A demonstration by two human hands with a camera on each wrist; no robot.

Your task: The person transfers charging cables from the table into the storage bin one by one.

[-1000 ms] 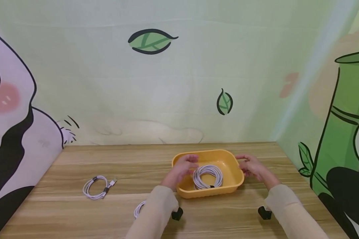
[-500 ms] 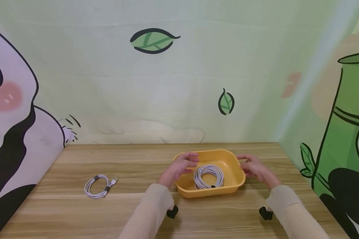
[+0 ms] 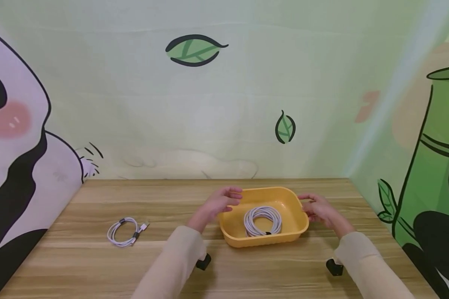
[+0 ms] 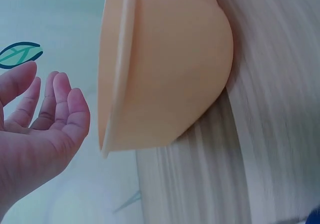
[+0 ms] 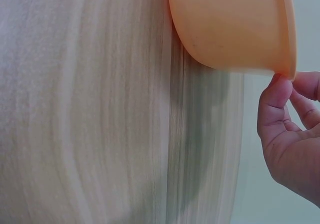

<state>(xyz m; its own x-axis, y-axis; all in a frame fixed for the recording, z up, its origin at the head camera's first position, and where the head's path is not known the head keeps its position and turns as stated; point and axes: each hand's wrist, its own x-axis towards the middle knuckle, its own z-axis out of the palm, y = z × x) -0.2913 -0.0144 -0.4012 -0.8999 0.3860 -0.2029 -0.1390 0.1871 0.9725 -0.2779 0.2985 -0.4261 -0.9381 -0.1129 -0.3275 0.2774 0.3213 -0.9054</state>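
A yellow plastic basket [image 3: 263, 241] rests on the table in the head view, with a coiled white cable [image 3: 262, 221] bound by a black tie inside it. My left hand [image 3: 216, 203] hovers at the basket's left rim. Its fingers are loosely bent and hold nothing; the left wrist view shows a gap between the hand [image 4: 47, 119] and the basket wall [image 4: 170, 59]. At the opposite end, my right hand [image 3: 319, 211] pinches the right rim between thumb and fingers, as the right wrist view shows at the basket's edge [image 5: 235, 29].
A smaller coiled white USB cable [image 3: 123, 232] with black ties lies on the wooden table [image 3: 164, 195] to the left. Behind stands a green printed backdrop [image 3: 224, 95]. Black blocks [image 3: 203, 262] hang below both sleeves.
My left hand has moved left, from over the basket to its left rim. The left sleeve now covers the spot where another cable coil showed. My right hand stays at the right rim.
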